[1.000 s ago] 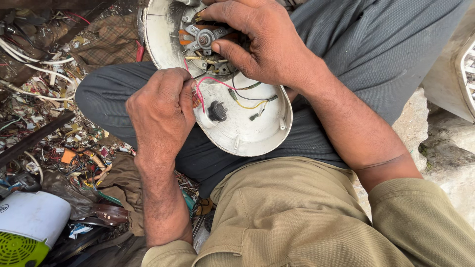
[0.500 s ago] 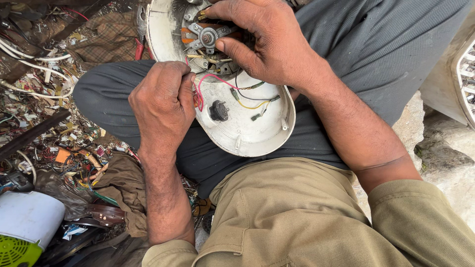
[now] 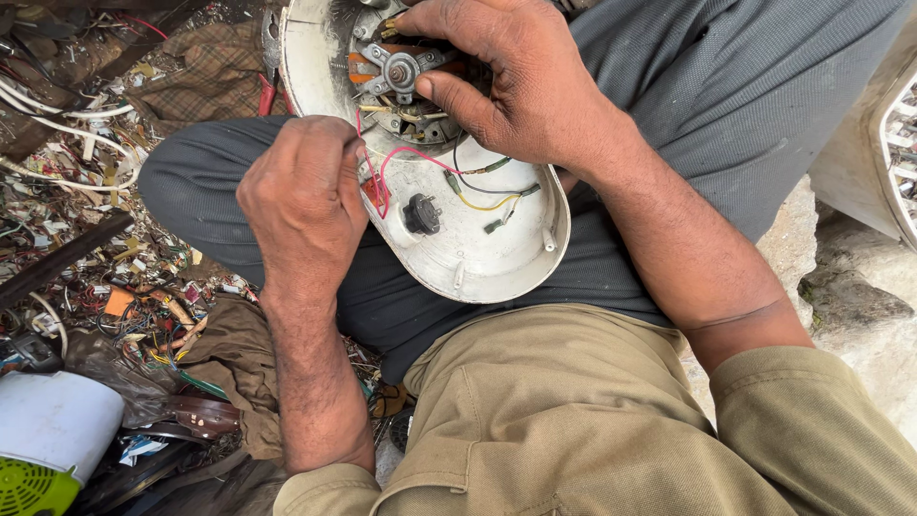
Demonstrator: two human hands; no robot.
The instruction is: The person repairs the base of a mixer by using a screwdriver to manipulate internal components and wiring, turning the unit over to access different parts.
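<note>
The fingers of the right hand (image 3: 521, 81) close around the small motor (image 3: 401, 72) inside the white plastic housing (image 3: 478, 258), with the thumb just below its shaft. The left hand (image 3: 301, 205) pinches the red wires (image 3: 382, 177) at the housing's left edge. The housing rests on the person's lap, on the grey trousers (image 3: 716, 86). Scrap wires (image 3: 105, 287) cover the ground to the left.

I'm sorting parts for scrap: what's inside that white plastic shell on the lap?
Inside the white shell: a small motor, a black knob, and red, yellow and dark wires. The right hand and left hand cover the rest.
</note>
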